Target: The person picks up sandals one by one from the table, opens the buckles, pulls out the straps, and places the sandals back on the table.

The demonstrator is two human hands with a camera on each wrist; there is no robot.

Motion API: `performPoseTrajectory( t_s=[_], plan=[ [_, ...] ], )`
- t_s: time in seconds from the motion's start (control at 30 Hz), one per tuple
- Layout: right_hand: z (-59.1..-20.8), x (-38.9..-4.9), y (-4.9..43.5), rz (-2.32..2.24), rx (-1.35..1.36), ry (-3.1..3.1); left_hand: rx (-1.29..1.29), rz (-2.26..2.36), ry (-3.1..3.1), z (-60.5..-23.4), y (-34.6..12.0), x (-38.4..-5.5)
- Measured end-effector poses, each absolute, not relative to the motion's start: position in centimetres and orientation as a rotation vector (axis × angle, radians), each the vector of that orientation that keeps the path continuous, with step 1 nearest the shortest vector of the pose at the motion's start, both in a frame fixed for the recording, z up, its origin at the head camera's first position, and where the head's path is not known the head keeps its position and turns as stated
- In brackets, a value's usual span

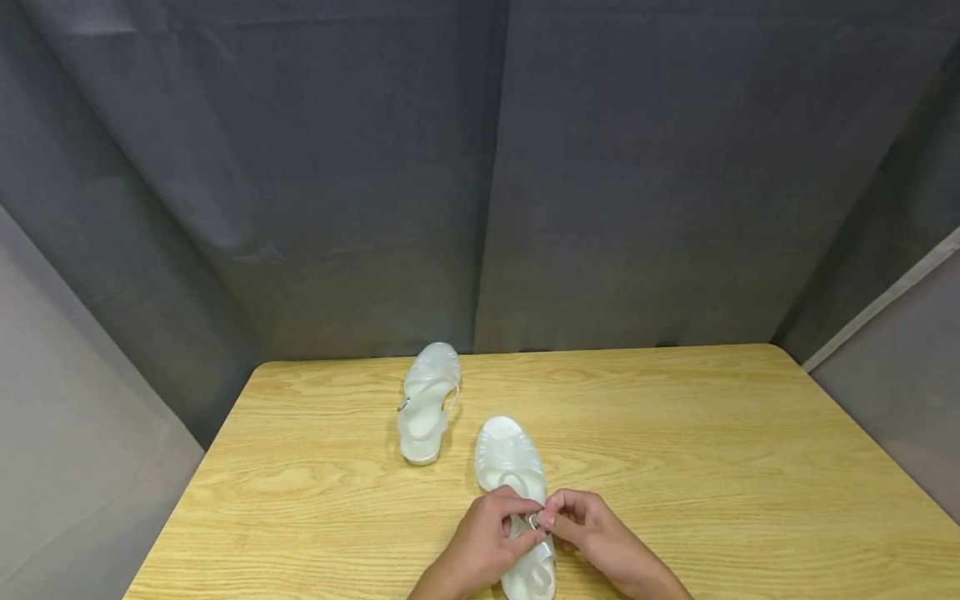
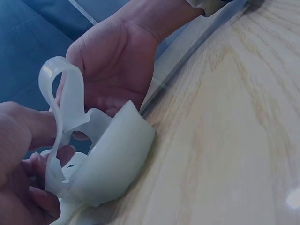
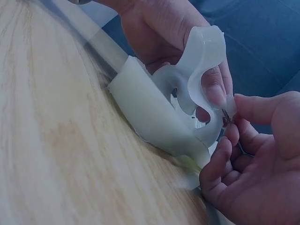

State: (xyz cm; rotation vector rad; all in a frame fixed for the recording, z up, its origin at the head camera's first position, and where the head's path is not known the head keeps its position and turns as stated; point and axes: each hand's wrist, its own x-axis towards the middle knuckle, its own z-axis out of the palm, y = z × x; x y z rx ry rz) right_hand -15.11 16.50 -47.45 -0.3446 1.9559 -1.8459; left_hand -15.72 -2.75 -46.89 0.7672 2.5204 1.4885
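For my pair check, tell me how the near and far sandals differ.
The near sandal is held near its buckle by the left hand and right hand; no hand touches the far sandal. In the head view, the near sandal's toe slants left, the far sandal's right. The near sandal's buckle sits toward its right side; the far sandal's buckle, its left. Both are whitish, toes pointing away from the person.

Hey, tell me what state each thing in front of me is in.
Near sandal: on the table, toe pointing away.
Buckle: on the near sandal; fastened or not, cannot tell.
Strap end: pinched beside the buckle.
Left grip: holding the near sandal beside the buckle.
Right grip: pinching the strap end.
Far sandal: sole down, untouched; buckled or not, too small to tell.
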Motion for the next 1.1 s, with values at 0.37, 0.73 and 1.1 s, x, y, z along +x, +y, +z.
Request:
performPoseTrajectory(
  t_s=[0.37,0.73,1.1],
  plan=[
    [-47.4,-15.1,16.6,-1.828,-0.323,1.948,0.765,1.482,2.527,-46.9,-2.8,-15.8],
    [-46.7,-15.0,16.6,-1.838,-0.318,1.914,0.768,1.525,2.465,-46.8,-2.8,-15.8],
    [-46.9,-15.1,17.1,-1.815,-0.294,1.836,0.685,1.706,2.194,-47.3,-3.6,-16.3]
  ],
)
